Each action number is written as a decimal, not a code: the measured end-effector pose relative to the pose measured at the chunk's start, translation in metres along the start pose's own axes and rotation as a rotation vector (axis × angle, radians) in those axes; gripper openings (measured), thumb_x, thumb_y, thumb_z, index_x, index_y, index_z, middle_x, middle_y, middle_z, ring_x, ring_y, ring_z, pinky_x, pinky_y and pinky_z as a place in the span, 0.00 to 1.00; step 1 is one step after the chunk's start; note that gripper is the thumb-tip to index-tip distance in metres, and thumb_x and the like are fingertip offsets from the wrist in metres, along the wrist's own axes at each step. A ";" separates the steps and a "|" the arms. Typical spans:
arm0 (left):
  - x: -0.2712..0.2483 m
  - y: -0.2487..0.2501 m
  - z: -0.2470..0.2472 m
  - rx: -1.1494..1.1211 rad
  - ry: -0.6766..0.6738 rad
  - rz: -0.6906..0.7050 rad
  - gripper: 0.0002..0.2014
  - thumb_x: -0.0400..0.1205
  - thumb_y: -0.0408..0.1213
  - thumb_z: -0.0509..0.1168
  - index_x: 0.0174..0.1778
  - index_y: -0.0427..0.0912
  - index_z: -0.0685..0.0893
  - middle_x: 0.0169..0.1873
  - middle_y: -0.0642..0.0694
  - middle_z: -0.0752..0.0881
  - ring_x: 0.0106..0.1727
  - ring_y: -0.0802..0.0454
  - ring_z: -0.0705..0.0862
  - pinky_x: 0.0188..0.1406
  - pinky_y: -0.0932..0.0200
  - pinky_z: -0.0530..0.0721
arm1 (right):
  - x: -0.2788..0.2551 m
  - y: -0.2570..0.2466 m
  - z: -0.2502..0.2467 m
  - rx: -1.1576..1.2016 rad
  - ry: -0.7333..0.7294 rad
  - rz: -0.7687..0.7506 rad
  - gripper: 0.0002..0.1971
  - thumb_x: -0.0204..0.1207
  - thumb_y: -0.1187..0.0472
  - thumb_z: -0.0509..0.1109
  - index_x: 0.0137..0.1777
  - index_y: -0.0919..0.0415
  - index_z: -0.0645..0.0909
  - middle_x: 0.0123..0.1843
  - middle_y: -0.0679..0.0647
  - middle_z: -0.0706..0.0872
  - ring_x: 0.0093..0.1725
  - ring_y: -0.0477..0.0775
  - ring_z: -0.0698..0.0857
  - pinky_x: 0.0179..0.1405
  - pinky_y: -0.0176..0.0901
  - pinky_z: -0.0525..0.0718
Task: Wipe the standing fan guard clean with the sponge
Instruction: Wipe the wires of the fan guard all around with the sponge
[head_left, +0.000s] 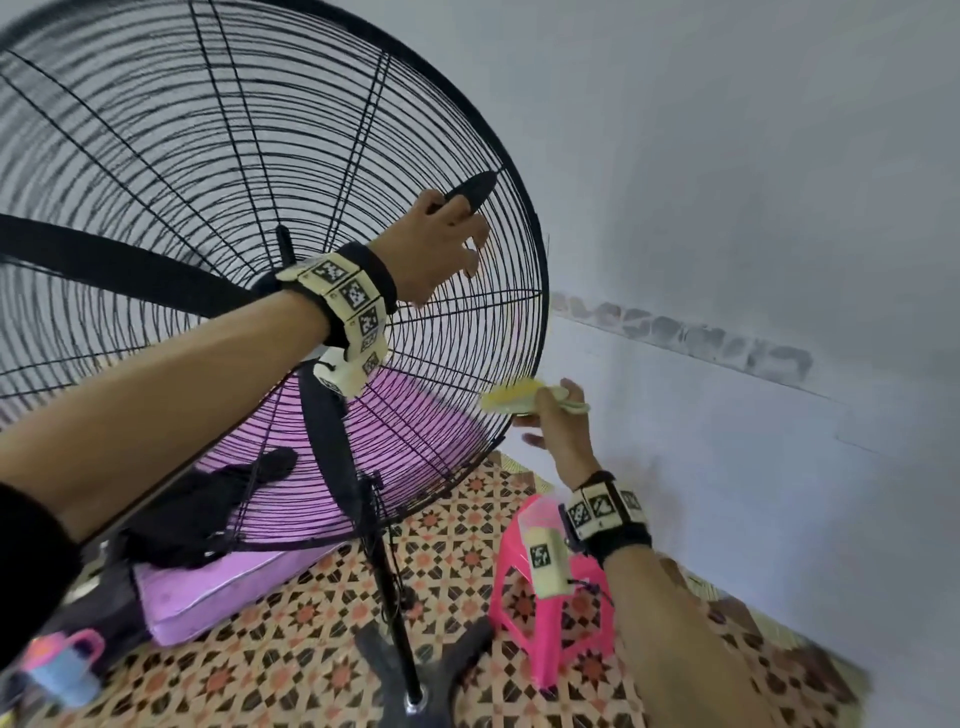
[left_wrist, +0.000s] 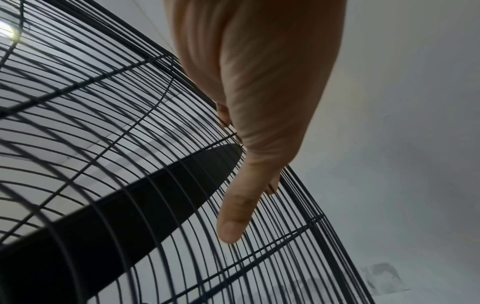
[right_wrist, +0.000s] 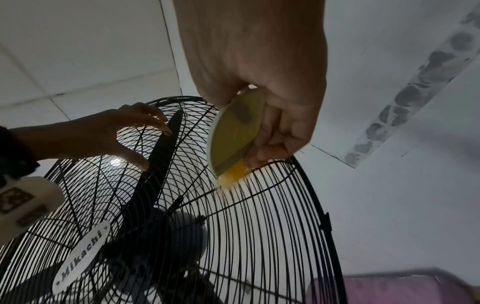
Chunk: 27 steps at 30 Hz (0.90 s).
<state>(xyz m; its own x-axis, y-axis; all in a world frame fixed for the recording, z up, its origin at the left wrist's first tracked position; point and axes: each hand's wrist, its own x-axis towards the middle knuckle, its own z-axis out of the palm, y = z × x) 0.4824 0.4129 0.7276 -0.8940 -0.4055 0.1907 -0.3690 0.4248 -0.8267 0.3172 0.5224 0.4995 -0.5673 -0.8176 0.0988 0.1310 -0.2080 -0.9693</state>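
Right hand grips sponge at guard rim; left hand spread on wires

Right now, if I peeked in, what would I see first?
First, the huge black fan guard, a wire cage filling the left of the head view on its stand. Next, the yellow sponge that the right hand grips against the guard's lower right rim, while the left hand rests spread fingers on the wires higher up. Then the bright pink stool on the patterned floor below.
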 end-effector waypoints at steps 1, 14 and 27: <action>0.001 0.000 0.000 -0.003 -0.003 0.000 0.37 0.68 0.53 0.84 0.73 0.63 0.80 0.81 0.52 0.65 0.84 0.40 0.61 0.84 0.37 0.63 | 0.000 -0.003 -0.003 0.022 0.022 -0.010 0.25 0.88 0.61 0.63 0.82 0.53 0.61 0.63 0.63 0.86 0.40 0.52 0.92 0.33 0.40 0.88; -0.001 0.000 0.005 -0.005 0.013 -0.004 0.34 0.70 0.48 0.83 0.73 0.63 0.80 0.80 0.52 0.64 0.84 0.40 0.60 0.84 0.36 0.62 | 0.033 0.002 -0.014 0.320 0.160 0.161 0.06 0.84 0.66 0.66 0.47 0.64 0.82 0.44 0.60 0.85 0.37 0.50 0.87 0.34 0.37 0.86; 0.001 0.001 0.007 -0.013 0.022 -0.016 0.34 0.70 0.48 0.83 0.72 0.62 0.80 0.80 0.52 0.65 0.83 0.41 0.62 0.83 0.37 0.62 | 0.038 0.002 -0.015 0.222 0.101 0.189 0.07 0.84 0.69 0.61 0.49 0.64 0.80 0.46 0.59 0.82 0.43 0.51 0.83 0.44 0.42 0.86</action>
<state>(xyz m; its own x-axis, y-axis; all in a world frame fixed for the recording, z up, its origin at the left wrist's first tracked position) 0.4830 0.4070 0.7231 -0.8932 -0.3944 0.2161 -0.3869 0.4289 -0.8163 0.2839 0.4987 0.4985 -0.5928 -0.7975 -0.1119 0.4101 -0.1794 -0.8942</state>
